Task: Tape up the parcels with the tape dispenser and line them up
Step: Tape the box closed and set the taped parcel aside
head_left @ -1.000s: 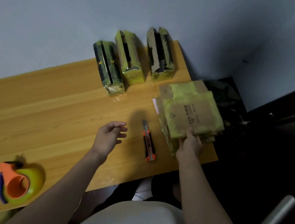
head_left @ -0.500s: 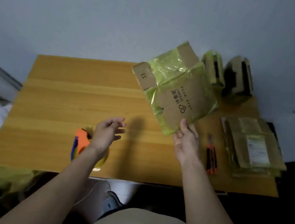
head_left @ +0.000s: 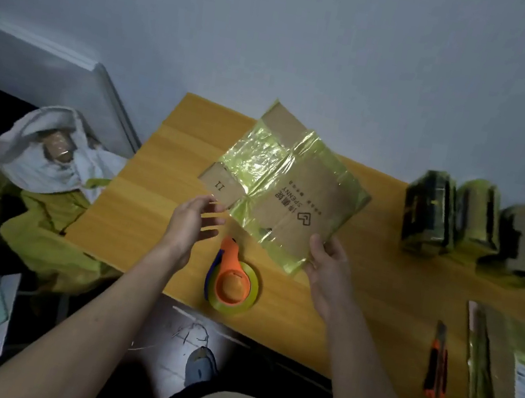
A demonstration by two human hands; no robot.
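Observation:
A flattened cardboard parcel (head_left: 291,186) with yellow-green tape strips hangs above the wooden table (head_left: 154,215). My right hand (head_left: 329,269) pinches its near right corner. My left hand (head_left: 193,222) is spread open just below the parcel's left flap, fingertips close to the cardboard edge. The orange tape dispenser (head_left: 231,280) with a yellow-green roll lies at the table's near edge between my hands. Three taped parcels (head_left: 472,223) stand in a row at the back right. A stack of flat parcels (head_left: 511,365) lies at the right edge.
An orange utility knife (head_left: 438,363) lies left of the flat stack. Off the table's left side sits a white bag (head_left: 49,156) holding a tape roll, with yellow-green scraps (head_left: 50,233) beneath. A wall runs behind the table.
My right hand lifted one flat parcel off the stack and carried it left over the table. My left hand has risen toward its left flap. The view has swung left.

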